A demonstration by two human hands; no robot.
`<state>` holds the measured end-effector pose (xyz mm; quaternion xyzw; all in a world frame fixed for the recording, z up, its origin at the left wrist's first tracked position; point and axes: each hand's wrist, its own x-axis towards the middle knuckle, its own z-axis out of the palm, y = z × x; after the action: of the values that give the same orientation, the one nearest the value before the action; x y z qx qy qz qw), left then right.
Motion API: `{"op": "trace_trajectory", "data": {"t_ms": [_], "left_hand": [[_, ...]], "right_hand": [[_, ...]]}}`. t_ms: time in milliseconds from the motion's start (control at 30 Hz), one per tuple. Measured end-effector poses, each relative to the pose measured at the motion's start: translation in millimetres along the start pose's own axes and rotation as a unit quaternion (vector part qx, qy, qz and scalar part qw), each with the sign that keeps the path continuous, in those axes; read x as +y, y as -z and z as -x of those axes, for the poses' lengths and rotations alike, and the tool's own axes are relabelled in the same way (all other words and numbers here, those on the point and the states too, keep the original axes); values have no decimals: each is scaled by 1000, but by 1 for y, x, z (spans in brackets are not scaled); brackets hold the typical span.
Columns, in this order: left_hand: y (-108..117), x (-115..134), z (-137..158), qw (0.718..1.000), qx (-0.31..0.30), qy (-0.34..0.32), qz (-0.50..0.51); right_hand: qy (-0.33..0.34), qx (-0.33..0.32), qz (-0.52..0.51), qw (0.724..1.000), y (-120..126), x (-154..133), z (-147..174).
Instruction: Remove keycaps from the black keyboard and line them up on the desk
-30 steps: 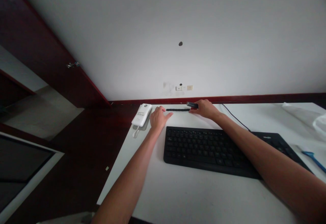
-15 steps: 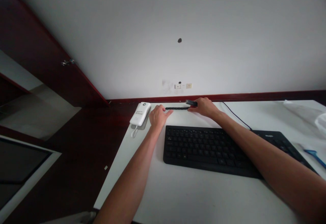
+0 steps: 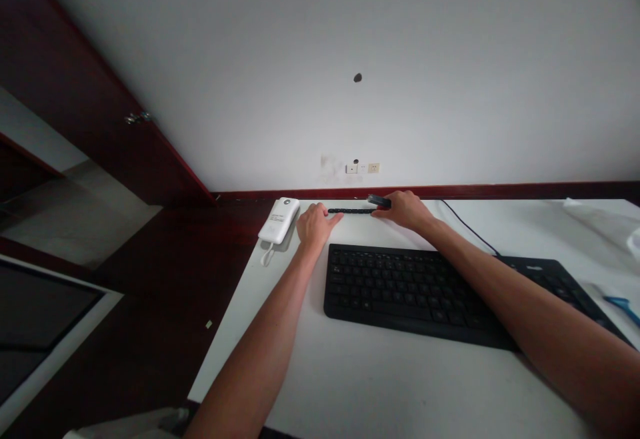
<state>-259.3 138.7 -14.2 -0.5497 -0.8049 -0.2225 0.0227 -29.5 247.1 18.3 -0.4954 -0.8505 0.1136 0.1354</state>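
A thin black strip with a braided look (image 3: 353, 211) stretches between my hands at the far edge of the white table (image 3: 380, 379). My left hand (image 3: 315, 222) has its fingers curled at the strip's left end, thumb extended to the right. At the other end my right hand (image 3: 404, 208) is closed round a short dark object with a greyish, see-through-looking tip (image 3: 379, 200), whose kind I cannot make out. Its fingers also meet the strip's right end. Below both hands lies a black keyboard (image 3: 395, 292), partly covered by my right forearm.
A white power bank (image 3: 278, 221) with a loop strap lies left of my left hand, near the table's left edge. On the right are a crumpled white plastic bag (image 3: 600, 222) and a blue-handled tool (image 3: 623, 306). The keyboard's cable (image 3: 470, 229) runs over the far edge.
The whole view has shifted slightly, so things appear a little further right. Both hands keep nearly the same place at the strip's ends.
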Motion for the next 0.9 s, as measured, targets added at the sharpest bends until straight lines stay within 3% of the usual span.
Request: {"op": "trace_trajectory", "data": {"t_ms": [900], "left_hand": [[-1,1,-2,1000,14,17,-16]], "right_hand": [[-1,15,1,1000,-4,-2,-3]]}}
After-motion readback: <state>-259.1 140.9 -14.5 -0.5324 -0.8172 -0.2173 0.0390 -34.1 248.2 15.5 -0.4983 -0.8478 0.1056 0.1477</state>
